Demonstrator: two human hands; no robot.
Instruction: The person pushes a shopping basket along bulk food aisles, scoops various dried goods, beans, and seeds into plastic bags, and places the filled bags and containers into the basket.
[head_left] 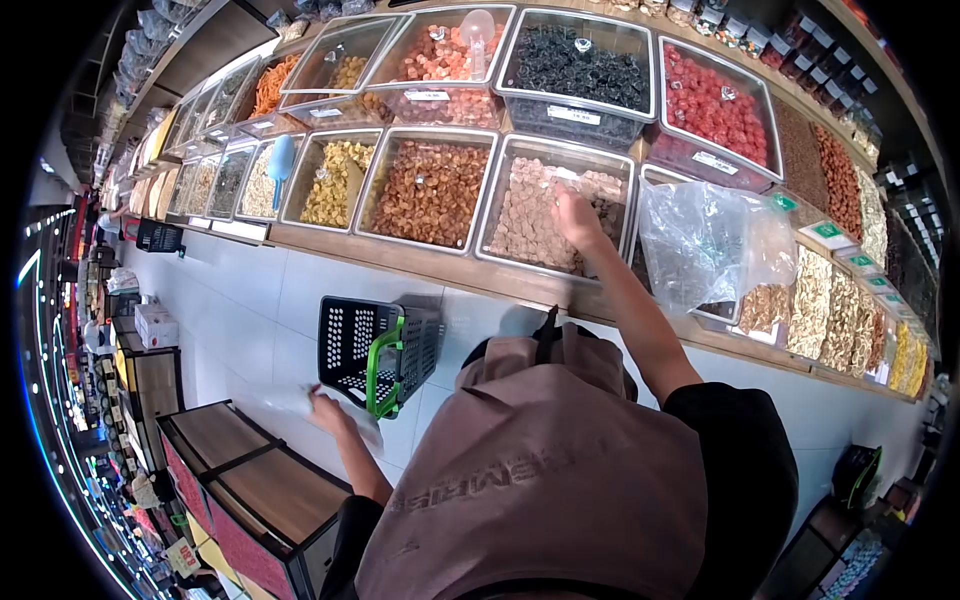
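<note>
The wooden table (420,265) bore the bin of pale pink pieces (530,264). A black basket (345,338) stood on the floor. A thin clear bag (290,398) was pinched in the left hand's (328,410) grip. The right hand (578,217) reached over the bin, its grip unclear.

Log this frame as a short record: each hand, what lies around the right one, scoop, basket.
Left hand: holds a clear plastic bag, blurred
Right hand: over pale pink pieces; exact contact unclear
Left neighbour: brown pieces
Right neighbour: crumpled clear bag
Blue scoop: farther left, beyond the yellow pieces
Basket: black, green handle, on the tiled floor
</note>
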